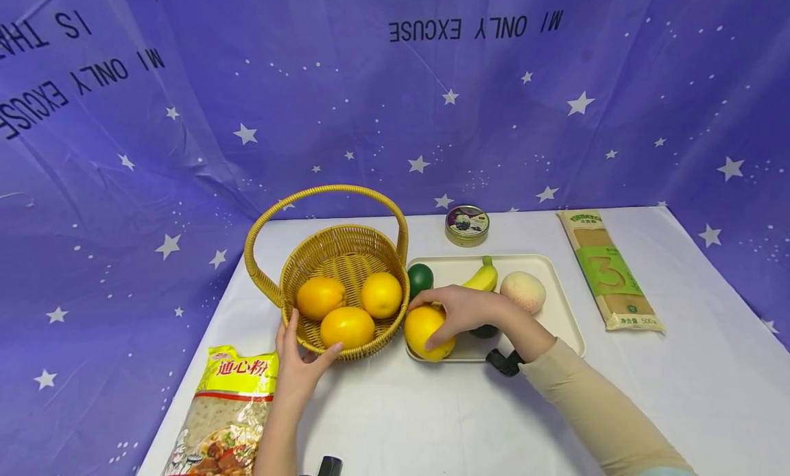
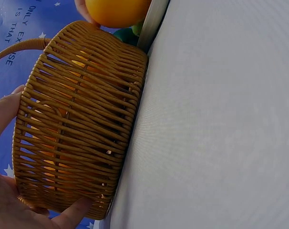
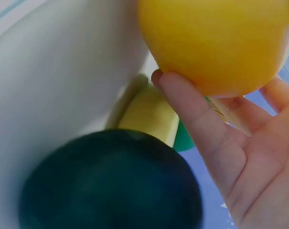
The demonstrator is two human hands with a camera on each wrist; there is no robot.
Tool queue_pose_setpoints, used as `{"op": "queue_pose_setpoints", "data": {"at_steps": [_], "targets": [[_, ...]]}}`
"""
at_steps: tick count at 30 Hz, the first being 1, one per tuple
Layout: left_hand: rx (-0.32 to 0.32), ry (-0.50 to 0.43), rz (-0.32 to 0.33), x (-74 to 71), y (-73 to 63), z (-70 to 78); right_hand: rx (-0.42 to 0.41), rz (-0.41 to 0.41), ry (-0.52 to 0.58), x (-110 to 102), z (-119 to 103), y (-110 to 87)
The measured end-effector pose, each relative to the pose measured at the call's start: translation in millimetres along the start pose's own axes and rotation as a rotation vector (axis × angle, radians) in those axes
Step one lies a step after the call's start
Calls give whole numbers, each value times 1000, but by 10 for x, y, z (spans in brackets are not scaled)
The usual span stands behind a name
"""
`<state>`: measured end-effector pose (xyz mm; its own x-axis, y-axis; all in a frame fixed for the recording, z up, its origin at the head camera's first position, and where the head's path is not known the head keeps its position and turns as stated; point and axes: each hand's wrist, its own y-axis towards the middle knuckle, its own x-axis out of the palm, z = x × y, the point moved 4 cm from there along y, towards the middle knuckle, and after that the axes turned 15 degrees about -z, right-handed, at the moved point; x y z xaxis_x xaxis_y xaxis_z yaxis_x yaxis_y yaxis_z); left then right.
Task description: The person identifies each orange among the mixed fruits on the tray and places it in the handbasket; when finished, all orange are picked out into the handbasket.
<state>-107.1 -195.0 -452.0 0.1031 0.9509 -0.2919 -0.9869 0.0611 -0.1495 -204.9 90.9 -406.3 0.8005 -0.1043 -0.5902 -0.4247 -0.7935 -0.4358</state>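
A brown wicker basket (image 1: 339,243) with a tall hoop handle holds three oranges (image 1: 348,327). My left hand (image 1: 299,373) grips its near left side, thumb at the front rim and fingers round the weave (image 2: 77,124). Just right of the basket, my right hand (image 1: 465,308) holds another orange (image 1: 426,332), fingers and thumb spread about it. That orange (image 3: 216,43) is over the left end of a cream tray (image 1: 564,318). Beside the hand on the tray are a banana (image 1: 483,278), a peach (image 1: 523,292), a green fruit (image 1: 420,278) and a dark green fruit (image 3: 111,186), partly hidden in the head view.
A round tin (image 1: 467,225) stands behind the tray. To the tray's right lies a long pack of noodles (image 1: 611,270). A yellow-topped pasta bag (image 1: 228,407) lies at the front left, beside my left forearm. A purple starred cloth (image 1: 345,119) hangs behind the white table (image 1: 432,421).
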Motion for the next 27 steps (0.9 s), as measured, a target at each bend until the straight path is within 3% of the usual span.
{"op": "queue_pose_setpoints", "data": {"at_steps": [8, 15, 21, 27], "targets": [[8, 4, 0, 4, -6, 16, -93, 33, 50, -146, -96, -127], [6, 4, -1, -2, -19, 15, -213, 71, 200, -264, -214, -114], [6, 5, 1, -3, -15, 0, -285, 197, 283, -352, -304, 70], [7, -5, 0, 2, -9, -5, -231, 348, 374, -455, -409, 269]]}}
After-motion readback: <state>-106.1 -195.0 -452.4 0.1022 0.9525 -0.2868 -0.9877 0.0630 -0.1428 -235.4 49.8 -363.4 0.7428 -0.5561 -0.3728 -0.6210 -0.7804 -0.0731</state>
